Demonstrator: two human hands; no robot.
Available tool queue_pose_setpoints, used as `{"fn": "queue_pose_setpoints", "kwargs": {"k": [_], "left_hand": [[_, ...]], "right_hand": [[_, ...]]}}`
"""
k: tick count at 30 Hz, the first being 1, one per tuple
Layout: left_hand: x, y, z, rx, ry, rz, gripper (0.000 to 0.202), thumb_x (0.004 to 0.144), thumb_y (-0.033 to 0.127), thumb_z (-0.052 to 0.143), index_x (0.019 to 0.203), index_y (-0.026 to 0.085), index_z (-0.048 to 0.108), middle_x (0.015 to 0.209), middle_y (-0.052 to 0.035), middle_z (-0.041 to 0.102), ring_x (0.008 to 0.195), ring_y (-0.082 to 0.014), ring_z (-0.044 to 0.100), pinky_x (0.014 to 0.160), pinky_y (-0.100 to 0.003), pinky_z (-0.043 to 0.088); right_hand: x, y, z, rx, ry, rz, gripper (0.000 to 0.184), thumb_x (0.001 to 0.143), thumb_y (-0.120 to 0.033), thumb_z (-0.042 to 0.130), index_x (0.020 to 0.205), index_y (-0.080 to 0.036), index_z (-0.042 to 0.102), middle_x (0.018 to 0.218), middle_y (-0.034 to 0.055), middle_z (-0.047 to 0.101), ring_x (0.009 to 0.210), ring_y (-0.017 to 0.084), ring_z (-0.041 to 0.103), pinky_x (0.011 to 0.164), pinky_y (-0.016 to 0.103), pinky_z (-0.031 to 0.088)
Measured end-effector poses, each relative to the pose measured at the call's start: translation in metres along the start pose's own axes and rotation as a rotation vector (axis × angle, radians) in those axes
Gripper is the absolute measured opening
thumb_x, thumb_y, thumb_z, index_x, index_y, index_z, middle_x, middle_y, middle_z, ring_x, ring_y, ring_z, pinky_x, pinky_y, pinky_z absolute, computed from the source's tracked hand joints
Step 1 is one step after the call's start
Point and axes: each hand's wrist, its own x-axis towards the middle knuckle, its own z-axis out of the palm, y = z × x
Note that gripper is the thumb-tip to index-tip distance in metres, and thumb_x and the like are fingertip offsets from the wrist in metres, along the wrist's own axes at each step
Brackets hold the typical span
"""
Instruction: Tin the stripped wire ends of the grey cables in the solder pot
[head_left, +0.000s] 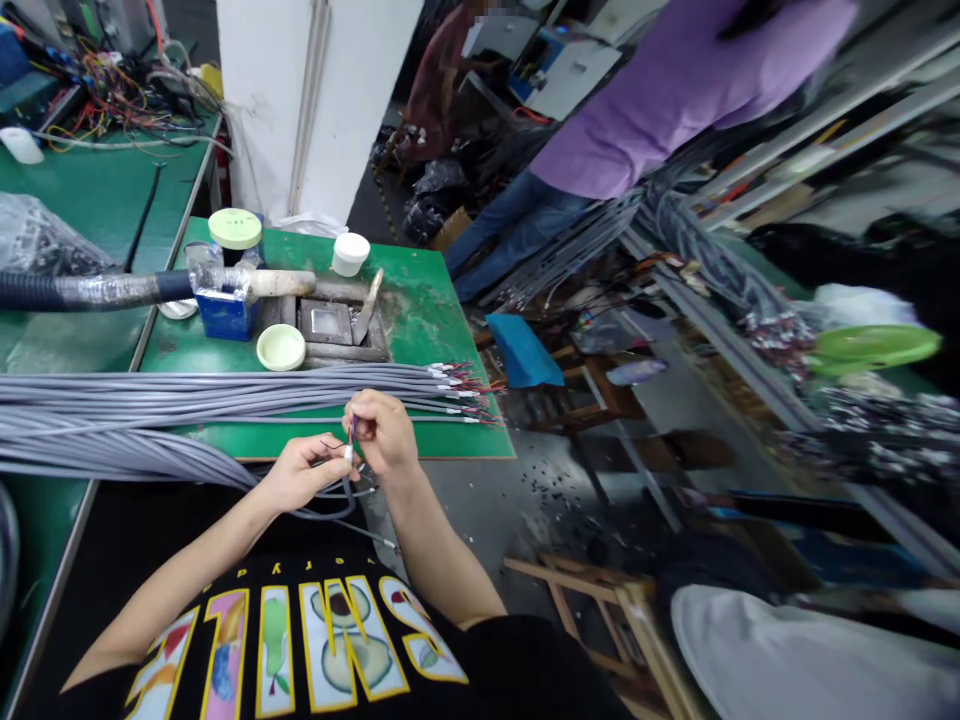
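Note:
Between my hands is the end of a grey cable (348, 496), with a white sleeve (348, 453) and thin coloured wires fanning out above it. My left hand (306, 470) pinches the cable near the white sleeve. Closed over the coloured wire ends, my right hand (384, 432) sits just above and to the right. Beyond my hands, a thick bundle of grey cables (225, 395) runs from the left across the green table (420, 300). Their stripped ends, with red and dark wires, point right. More grey cables curve down over the table's front edge beside my left hand.
A soldering pot (327, 322) with a flat scraper (367, 310) stands behind the bundle. Around it are a pale green cup (280, 347), a white tub (350, 254), a blue box (225, 314) and a hose (90, 291). A person in purple (622, 120) stands at the back; a wooden stool (585, 610) is right.

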Motion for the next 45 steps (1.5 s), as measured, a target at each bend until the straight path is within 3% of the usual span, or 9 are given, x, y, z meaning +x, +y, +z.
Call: {"fn": "queue_pose_setpoints", "kwargs": {"k": [4,8,11,15,23,28,36,39,45], "left_hand": [[0.0,0.003,0.002,0.087,-0.008,-0.055,0.034,0.072,0.047,0.071,0.075,0.013,0.066,0.065,-0.0059,0.069,0.059,-0.0135,0.058,0.06,-0.024,0.047],[0.004,-0.003,-0.002,0.25,-0.06,-0.064,0.028,0.074,0.042,0.07,0.071,0.014,0.068,0.066,-0.0061,0.07,0.063,-0.016,0.063,0.064,-0.025,0.05],[0.012,-0.012,-0.014,0.235,0.055,-0.062,0.028,0.071,0.042,0.072,0.074,0.015,0.068,0.069,-0.0057,0.071,0.068,-0.0169,0.065,0.067,-0.025,0.052],[0.027,-0.021,-0.029,0.23,0.041,-0.095,0.029,0.065,0.042,0.076,0.074,0.015,0.069,0.07,-0.0048,0.071,0.068,-0.0175,0.067,0.068,-0.024,0.054],[0.034,-0.018,-0.02,0.254,0.165,-0.05,0.031,0.057,0.041,0.08,0.071,0.016,0.069,0.07,-0.0032,0.071,0.069,-0.0171,0.067,0.069,-0.023,0.056],[0.036,-0.015,-0.018,0.311,0.15,-0.002,0.034,0.058,0.046,0.078,0.07,0.015,0.067,0.07,-0.004,0.07,0.066,-0.0179,0.066,0.065,-0.026,0.056],[0.016,-0.003,0.001,0.229,0.105,0.008,0.029,0.073,0.043,0.07,0.077,0.016,0.066,0.068,-0.0032,0.069,0.064,-0.0141,0.061,0.065,-0.025,0.05],[0.007,-0.002,0.004,0.128,0.143,-0.042,0.036,0.071,0.049,0.071,0.074,0.014,0.064,0.064,-0.0042,0.068,0.057,-0.0126,0.057,0.058,-0.024,0.046],[0.0,-0.001,0.002,0.009,0.206,-0.047,0.043,0.067,0.054,0.074,0.074,0.013,0.063,0.064,-0.0044,0.067,0.055,-0.0106,0.053,0.055,-0.022,0.041]], "right_hand": [[0.008,-0.006,-0.001,-0.062,0.073,-0.145,0.018,0.058,-0.026,0.06,0.043,-0.017,0.054,0.04,-0.0048,0.044,0.04,0.006,0.031,0.041,0.022,0.023],[0.028,-0.026,-0.026,0.059,0.209,-0.245,0.025,0.062,-0.035,0.063,0.047,-0.018,0.052,0.037,-0.0084,0.036,0.036,0.005,0.025,0.039,0.021,0.017],[0.023,-0.037,-0.045,-0.143,0.065,-0.257,0.027,0.064,-0.038,0.069,0.054,-0.016,0.059,0.042,-0.0072,0.044,0.039,0.005,0.034,0.04,0.02,0.023],[0.002,-0.03,-0.046,-0.335,-0.202,-0.176,0.026,0.071,-0.038,0.07,0.066,-0.014,0.064,0.054,-0.0043,0.056,0.05,0.007,0.048,0.049,0.019,0.036],[-0.003,-0.03,-0.038,-0.523,-0.37,-0.204,0.026,0.08,-0.037,0.064,0.069,-0.016,0.054,0.059,-0.0058,0.054,0.047,0.006,0.048,0.052,0.019,0.038],[0.001,-0.034,-0.032,-0.874,-0.235,-0.439,0.036,0.082,-0.03,0.06,0.054,-0.017,0.041,0.054,-0.0069,0.043,0.053,0.006,0.041,0.054,0.02,0.028],[0.006,-0.018,-0.03,-0.353,0.07,-0.309,0.028,0.076,-0.034,0.057,0.053,-0.018,0.06,0.048,-0.0034,0.051,0.047,0.009,0.042,0.048,0.023,0.03],[0.01,-0.026,-0.039,-0.218,0.268,-0.337,0.031,0.072,-0.038,0.06,0.048,-0.019,0.058,0.04,-0.0062,0.04,0.04,0.007,0.032,0.042,0.022,0.025],[-0.001,-0.034,-0.03,-0.487,-0.145,-0.261,0.015,0.071,-0.028,0.065,0.06,-0.018,0.068,0.053,-0.0017,0.058,0.048,0.009,0.047,0.048,0.023,0.035]]}}
